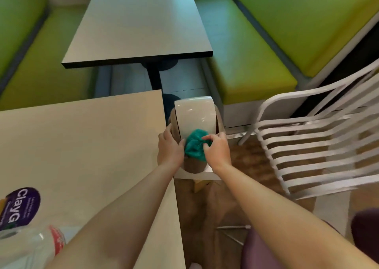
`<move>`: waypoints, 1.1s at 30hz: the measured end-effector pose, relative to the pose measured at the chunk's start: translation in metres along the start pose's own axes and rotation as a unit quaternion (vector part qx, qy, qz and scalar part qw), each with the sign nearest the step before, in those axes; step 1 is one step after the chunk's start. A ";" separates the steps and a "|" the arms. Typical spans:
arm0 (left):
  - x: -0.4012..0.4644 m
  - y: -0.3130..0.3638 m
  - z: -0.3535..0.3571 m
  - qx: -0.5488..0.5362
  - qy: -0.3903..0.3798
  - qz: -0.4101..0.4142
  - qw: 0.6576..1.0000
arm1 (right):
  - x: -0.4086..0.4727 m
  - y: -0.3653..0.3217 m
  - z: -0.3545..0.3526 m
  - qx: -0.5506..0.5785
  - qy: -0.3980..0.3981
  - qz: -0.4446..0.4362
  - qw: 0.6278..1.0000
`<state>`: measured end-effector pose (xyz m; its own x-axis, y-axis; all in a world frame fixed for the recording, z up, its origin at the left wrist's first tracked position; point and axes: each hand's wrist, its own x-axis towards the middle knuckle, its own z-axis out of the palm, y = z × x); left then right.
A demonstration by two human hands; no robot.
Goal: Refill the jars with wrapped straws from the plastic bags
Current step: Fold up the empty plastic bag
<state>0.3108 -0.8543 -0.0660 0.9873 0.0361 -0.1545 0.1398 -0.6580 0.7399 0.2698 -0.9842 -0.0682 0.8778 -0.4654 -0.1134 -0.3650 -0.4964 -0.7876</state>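
Hands (170,147) (216,148) press teal bag (194,145) into bin (194,117).

Two bare hands are in view, the left hand (170,148) and the right hand (216,147). Two tables show: one near table (82,145) and one far table (139,26). Two green bench seats flank the far table, the left bench (30,49) and the right bench (256,49). There is one white slatted chair (311,143). One swing-lid bin (194,123) stands by the near table, with one teal crumpled piece (194,145) at its flap. One purple round sticker (20,205) and one clear plastic bag (30,248) lie on the near table.
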 end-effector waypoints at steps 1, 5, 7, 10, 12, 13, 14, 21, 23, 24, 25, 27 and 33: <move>0.002 -0.002 0.003 0.014 0.001 0.006 1.000 | 0.005 0.001 0.003 -0.006 0.001 0.008 1.000; 0.006 -0.009 0.014 0.054 0.023 0.015 0.998 | 0.028 0.008 0.016 -0.021 -0.018 0.058 0.998; 0.005 -0.010 0.017 0.052 0.027 0.012 0.998 | 0.034 0.008 0.023 -0.017 -0.044 0.068 0.997; 0.004 -0.013 0.018 0.037 0.025 0.012 0.999 | 0.035 0.006 0.031 -0.053 -0.081 0.058 0.994; 0.004 -0.013 0.016 0.025 0.015 0.010 1.000 | 0.033 0.005 0.033 -0.046 -0.088 0.044 0.994; 0.003 -0.012 0.014 0.024 0.009 0.007 1.000 | 0.030 0.006 0.032 -0.044 -0.090 0.042 0.994; 0.001 -0.012 0.011 0.029 0.003 0.004 1.000 | 0.027 0.005 0.031 -0.044 -0.092 0.040 0.994; -0.037 -0.013 -0.021 0.060 -0.024 0.000 0.998 | -0.028 -0.009 0.014 -0.033 -0.106 0.009 0.994; -0.052 -0.014 -0.029 0.072 -0.042 -0.007 0.996 | -0.046 -0.014 0.011 -0.033 -0.111 0.004 0.993; -0.060 -0.015 -0.036 0.074 -0.051 -0.014 0.996 | -0.058 -0.017 0.010 -0.027 -0.114 0.004 0.993; -0.072 -0.016 -0.045 0.073 -0.058 -0.021 0.995 | -0.074 -0.021 0.009 -0.018 -0.115 0.005 0.993; -0.092 -0.021 -0.060 0.077 -0.065 -0.033 0.994 | -0.102 -0.029 0.009 -0.007 -0.115 -0.001 0.993; -0.159 -0.042 -0.108 0.087 -0.073 -0.013 0.993 | -0.190 -0.044 0.010 0.005 -0.093 0.008 0.996</move>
<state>0.1556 -0.7509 -0.0016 0.9605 -0.0463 -0.2745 0.1376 -0.7783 0.6126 0.1226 -0.8668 -0.0183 0.9149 -0.3280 -0.2355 -0.3766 -0.4829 -0.7905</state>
